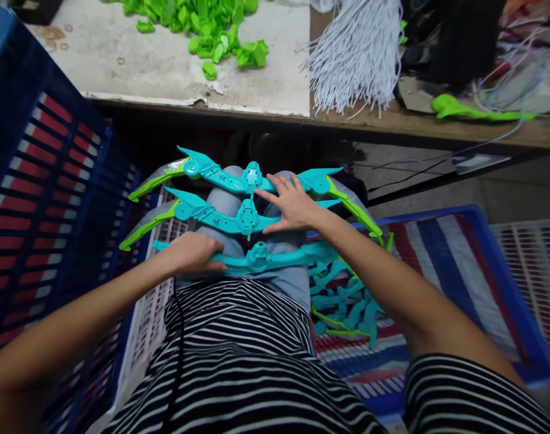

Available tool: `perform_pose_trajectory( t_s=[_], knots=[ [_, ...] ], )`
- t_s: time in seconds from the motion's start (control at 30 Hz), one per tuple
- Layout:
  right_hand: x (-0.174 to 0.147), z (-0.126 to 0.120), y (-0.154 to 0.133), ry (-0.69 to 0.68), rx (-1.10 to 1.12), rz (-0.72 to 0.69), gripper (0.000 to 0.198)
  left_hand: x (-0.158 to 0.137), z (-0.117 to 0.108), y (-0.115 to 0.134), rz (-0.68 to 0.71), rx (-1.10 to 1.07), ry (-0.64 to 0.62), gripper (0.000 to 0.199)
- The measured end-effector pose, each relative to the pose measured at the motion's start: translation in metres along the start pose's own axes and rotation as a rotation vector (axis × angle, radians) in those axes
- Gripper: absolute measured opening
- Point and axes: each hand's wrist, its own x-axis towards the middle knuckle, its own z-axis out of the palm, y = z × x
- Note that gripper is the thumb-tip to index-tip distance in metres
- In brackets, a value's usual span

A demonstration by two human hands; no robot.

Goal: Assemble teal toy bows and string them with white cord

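Three turquoise toy bows lie side by side across my lap. The farthest bow (225, 179) and the middle bow (227, 223) have lime-green, curved end pieces with clear plastic along them. Closest to my body is the third bow (279, 260); its left end is turquoise, and my right forearm covers part of its right side. My left hand (196, 252) has its fingers wrapped round the left part of this nearest bow. With fingers spread, my right hand (290, 204) rests over the right halves of the far and middle bows.
Lime-green plastic pieces (202, 30) are heaped on the workbench (121, 78), beside a bundle of white cords (354, 60). A lime-green curved part (478, 111) lies at the right. A blue crate (26, 181) stands left; a blue-rimmed bin (478, 223) at right holds more turquoise parts (347, 301).
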Motion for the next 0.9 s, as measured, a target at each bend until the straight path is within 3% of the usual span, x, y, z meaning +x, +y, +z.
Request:
perform_pose_trajectory(
  t_s=[0.1, 0.2, 0.43, 0.63, 0.77, 0.83, 0.9],
  knots=[
    [-0.001, 0.002, 0.001, 0.0, -0.011, 0.002, 0.101, 0.013, 0.003, -0.018, 0.14, -0.218, -0.12, 0.034],
    [-0.001, 0.007, 0.005, 0.026, -0.006, -0.01, 0.099, 0.025, 0.001, -0.034, 0.227, -0.375, -0.148, 0.035],
    [0.003, 0.017, 0.017, 0.089, 0.02, -0.048, 0.091, 0.041, -0.032, -0.054, 0.237, -0.586, -0.259, 0.041],
    [0.002, 0.02, 0.01, 0.14, 0.015, -0.034, 0.086, 0.049, -0.015, -0.062, 0.252, -0.767, -0.422, 0.028],
    [0.004, 0.022, 0.008, 0.154, 0.049, -0.02, 0.087, 0.049, -0.007, -0.065, 0.213, -0.788, -0.403, 0.023],
    [0.005, 0.023, 0.007, 0.154, 0.071, -0.025, 0.087, 0.044, -0.012, -0.059, 0.199, -0.7, -0.367, 0.019],
    [0.004, 0.023, 0.008, 0.166, 0.086, -0.031, 0.086, 0.035, -0.019, -0.045, 0.154, -0.523, -0.237, 0.018]
  ],
)
